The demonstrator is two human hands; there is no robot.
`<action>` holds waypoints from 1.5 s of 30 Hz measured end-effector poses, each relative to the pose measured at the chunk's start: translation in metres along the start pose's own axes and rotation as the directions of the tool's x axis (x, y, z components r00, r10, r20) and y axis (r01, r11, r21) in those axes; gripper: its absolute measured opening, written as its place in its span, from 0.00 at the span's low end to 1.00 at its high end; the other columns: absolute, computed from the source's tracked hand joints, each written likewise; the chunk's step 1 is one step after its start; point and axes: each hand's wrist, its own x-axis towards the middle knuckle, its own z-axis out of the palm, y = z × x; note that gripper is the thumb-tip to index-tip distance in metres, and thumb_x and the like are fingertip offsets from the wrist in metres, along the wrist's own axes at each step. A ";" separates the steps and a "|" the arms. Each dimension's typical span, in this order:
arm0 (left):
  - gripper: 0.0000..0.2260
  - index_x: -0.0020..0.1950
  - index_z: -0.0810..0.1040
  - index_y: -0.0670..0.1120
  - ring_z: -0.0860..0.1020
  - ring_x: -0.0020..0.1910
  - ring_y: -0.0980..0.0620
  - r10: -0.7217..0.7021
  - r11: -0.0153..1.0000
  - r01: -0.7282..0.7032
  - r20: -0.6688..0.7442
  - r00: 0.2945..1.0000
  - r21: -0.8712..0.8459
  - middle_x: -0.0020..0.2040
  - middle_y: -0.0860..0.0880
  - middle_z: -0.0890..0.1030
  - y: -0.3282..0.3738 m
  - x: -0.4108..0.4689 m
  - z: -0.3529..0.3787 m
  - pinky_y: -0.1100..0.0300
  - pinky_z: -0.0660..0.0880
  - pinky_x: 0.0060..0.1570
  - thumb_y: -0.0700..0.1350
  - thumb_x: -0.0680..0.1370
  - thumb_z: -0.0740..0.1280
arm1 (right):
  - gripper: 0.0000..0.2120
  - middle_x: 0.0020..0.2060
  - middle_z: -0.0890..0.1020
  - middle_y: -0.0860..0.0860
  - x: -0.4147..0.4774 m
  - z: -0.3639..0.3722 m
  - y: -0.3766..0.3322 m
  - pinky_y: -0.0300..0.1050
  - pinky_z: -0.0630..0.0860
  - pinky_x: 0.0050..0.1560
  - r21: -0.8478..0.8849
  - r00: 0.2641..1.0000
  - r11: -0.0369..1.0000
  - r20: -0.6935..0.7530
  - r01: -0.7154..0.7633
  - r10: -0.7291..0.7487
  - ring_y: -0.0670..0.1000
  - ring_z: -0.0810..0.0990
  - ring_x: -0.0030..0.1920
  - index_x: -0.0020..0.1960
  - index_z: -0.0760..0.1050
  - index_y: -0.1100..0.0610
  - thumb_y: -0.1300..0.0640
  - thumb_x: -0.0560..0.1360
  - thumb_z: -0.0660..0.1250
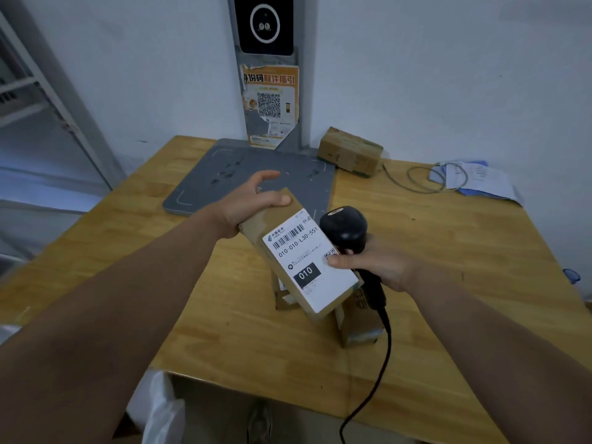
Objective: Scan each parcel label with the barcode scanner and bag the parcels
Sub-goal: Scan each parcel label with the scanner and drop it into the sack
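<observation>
Left hand (253,200) grips parcel (275,219) by its far end, label (315,267) up; right hand (368,264) wraps barcode scanner (344,227), thumb on label. Scanner head just right of parcel, beside barcode (288,236); likely needs turning left.

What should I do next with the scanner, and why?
Probably lift the scanner back and turn its head onto the barcode: the left hand holds the parcel label-up, but the right hand has the scanner beside it, thumb on the label.
</observation>
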 end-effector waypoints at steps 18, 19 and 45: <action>0.26 0.66 0.72 0.46 0.80 0.56 0.50 -0.054 0.983 0.030 -0.131 0.990 -0.181 0.59 0.49 0.81 -0.044 0.009 0.045 0.56 0.77 0.53 0.50 0.71 0.75 | 0.15 0.41 0.84 0.51 0.005 0.013 -0.005 0.49 0.77 0.50 0.339 0.931 0.941 -0.335 -0.023 0.143 0.51 0.82 0.45 0.53 0.79 0.56 0.51 0.70 0.74; 0.32 0.68 0.69 0.46 0.79 0.56 0.51 -0.039 0.988 0.011 -0.178 0.983 -0.153 0.59 0.49 0.79 -0.046 0.010 0.042 0.56 0.77 0.54 0.51 0.68 0.77 | 0.09 0.36 0.81 0.51 0.004 0.014 -0.008 0.46 0.75 0.44 0.305 0.929 0.952 -0.343 -0.028 0.137 0.51 0.78 0.39 0.47 0.79 0.58 0.55 0.71 0.74; 0.33 0.72 0.63 0.46 0.74 0.58 0.52 0.038 0.994 -0.077 -0.414 0.909 -0.079 0.60 0.52 0.75 -0.055 0.010 0.056 0.59 0.72 0.52 0.47 0.72 0.76 | 0.14 0.23 0.77 0.53 -0.023 0.049 -0.012 0.36 0.75 0.27 -0.094 0.763 0.984 -0.622 0.149 -0.175 0.45 0.76 0.22 0.33 0.76 0.60 0.55 0.75 0.70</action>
